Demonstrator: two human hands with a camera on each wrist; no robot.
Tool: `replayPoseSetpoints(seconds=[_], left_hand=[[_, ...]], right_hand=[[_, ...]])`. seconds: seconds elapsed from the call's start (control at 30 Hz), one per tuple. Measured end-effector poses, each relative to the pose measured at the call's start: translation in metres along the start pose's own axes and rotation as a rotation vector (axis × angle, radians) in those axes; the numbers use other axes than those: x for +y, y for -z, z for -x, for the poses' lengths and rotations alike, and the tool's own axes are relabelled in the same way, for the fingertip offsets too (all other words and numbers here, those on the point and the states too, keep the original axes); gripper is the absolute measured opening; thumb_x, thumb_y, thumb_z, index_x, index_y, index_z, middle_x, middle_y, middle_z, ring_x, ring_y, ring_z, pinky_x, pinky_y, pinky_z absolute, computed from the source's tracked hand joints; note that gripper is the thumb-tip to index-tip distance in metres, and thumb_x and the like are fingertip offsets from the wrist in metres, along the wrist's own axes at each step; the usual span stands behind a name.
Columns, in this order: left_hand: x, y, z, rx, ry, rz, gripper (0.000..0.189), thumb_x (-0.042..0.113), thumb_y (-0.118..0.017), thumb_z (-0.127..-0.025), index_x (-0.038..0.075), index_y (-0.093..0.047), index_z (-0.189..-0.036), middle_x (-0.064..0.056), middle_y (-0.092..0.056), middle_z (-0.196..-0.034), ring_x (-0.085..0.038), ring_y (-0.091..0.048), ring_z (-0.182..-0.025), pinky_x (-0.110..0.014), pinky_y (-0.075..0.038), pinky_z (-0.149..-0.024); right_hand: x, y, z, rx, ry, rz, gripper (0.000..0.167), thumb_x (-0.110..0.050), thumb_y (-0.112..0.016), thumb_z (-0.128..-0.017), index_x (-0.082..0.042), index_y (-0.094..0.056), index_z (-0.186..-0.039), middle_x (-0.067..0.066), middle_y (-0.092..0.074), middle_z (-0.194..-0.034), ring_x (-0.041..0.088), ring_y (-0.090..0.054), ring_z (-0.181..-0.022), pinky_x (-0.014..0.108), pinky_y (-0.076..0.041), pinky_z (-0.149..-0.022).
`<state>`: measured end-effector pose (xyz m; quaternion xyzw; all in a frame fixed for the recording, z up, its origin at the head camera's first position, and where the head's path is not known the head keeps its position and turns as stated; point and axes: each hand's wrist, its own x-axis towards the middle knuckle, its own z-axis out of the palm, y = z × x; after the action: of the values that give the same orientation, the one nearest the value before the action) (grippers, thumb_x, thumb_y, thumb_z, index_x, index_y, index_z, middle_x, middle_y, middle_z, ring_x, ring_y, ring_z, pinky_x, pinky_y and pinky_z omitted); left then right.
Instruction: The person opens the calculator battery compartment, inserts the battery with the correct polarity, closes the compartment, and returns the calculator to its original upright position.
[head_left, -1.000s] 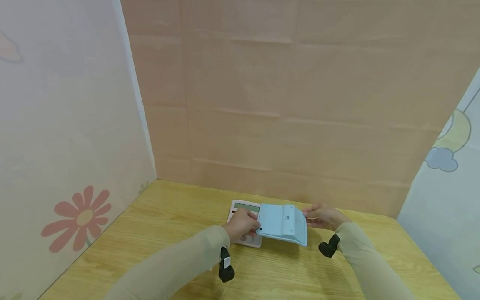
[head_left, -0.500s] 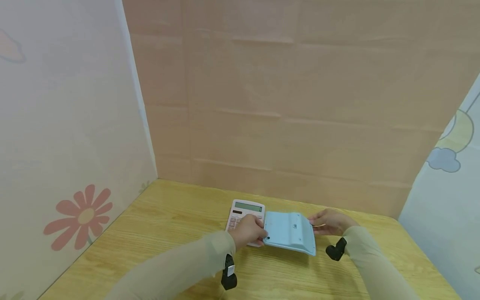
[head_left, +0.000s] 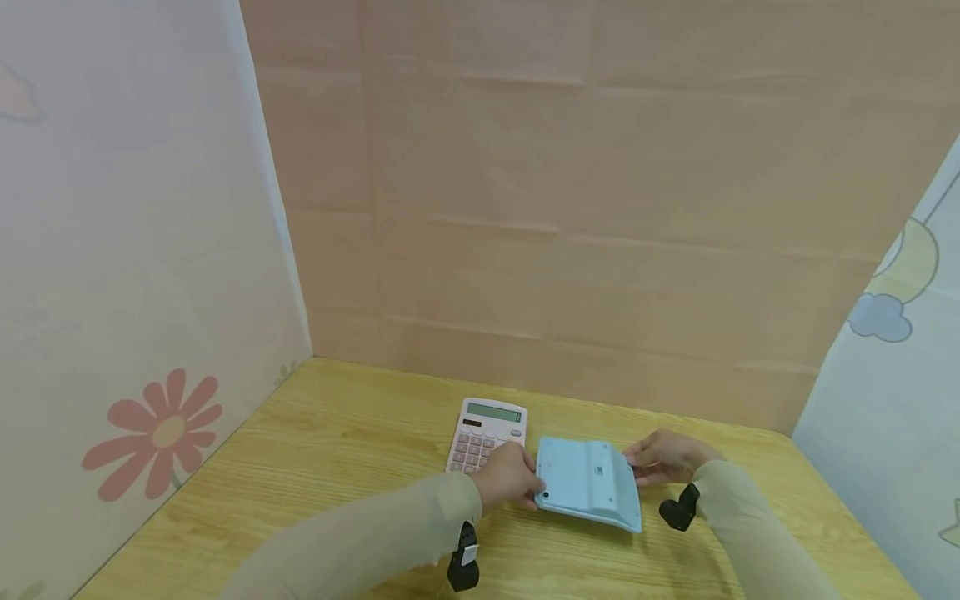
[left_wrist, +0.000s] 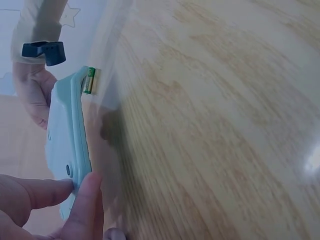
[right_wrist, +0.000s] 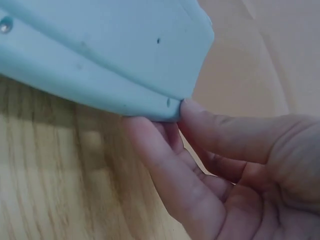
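Note:
A light blue calculator (head_left: 573, 475) is held back side up above the table, its raised ridge and small screws showing. My left hand (head_left: 510, 477) pinches its left edge between thumb and fingers; in the left wrist view the thumb (left_wrist: 52, 192) lies on the back. My right hand (head_left: 667, 457) pinches a far-right corner, seen close in the right wrist view with the thumb (right_wrist: 220, 130) at the edge. A pink calculator (head_left: 491, 421) lies face up on the table behind my left hand, which covers its lower part. The blue calculator's keys are hidden.
A green battery (left_wrist: 90, 81) appears past the blue calculator's far end in the left wrist view. The wood-grain table (head_left: 360, 442) meets a brown papered wall (head_left: 555, 208) behind and a flower-patterned wall (head_left: 165, 250) at the left.
Both hands have carried the blue calculator toward the right and nearer to me, off the pink calculator. More of the pink calculator's keys and display now shows.

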<state>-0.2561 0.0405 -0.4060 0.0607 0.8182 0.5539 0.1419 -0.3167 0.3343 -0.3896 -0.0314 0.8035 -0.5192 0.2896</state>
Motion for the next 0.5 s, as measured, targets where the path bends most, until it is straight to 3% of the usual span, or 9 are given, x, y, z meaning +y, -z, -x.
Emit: replayPoseSetpoints(seconds=[0.27,0.5], left_hand=[[0.0004,-0.0050,0.0027,-0.027,0.015,-0.057,0.018,-0.007,-0.071,-0.081,0.000,-0.054,-0.078,-0.010,-0.060,-0.065,-0.018,-0.066,-0.055,-0.026,-0.056,-0.054],[-0.0013,-0.0094,0.0047,-0.006,0.012,-0.109,0.021,-0.006,-0.072,-0.079,0.000,-0.054,-0.072,-0.010,-0.060,-0.063,-0.019,-0.066,-0.053,-0.026,-0.055,-0.052]], right_hand=[[0.0067,-0.0038,-0.0044,0.021,-0.024,0.035,0.019,0.001,-0.053,-0.096,0.009,-0.064,-0.109,0.007,-0.068,-0.090,0.015,-0.065,-0.080,0.031,-0.057,-0.076],[0.0061,-0.0092,-0.0019,0.050,-0.057,0.049,0.016,0.003,-0.053,-0.095,0.009,-0.065,-0.103,0.007,-0.066,-0.084,0.014,-0.063,-0.075,0.028,-0.057,-0.073]])
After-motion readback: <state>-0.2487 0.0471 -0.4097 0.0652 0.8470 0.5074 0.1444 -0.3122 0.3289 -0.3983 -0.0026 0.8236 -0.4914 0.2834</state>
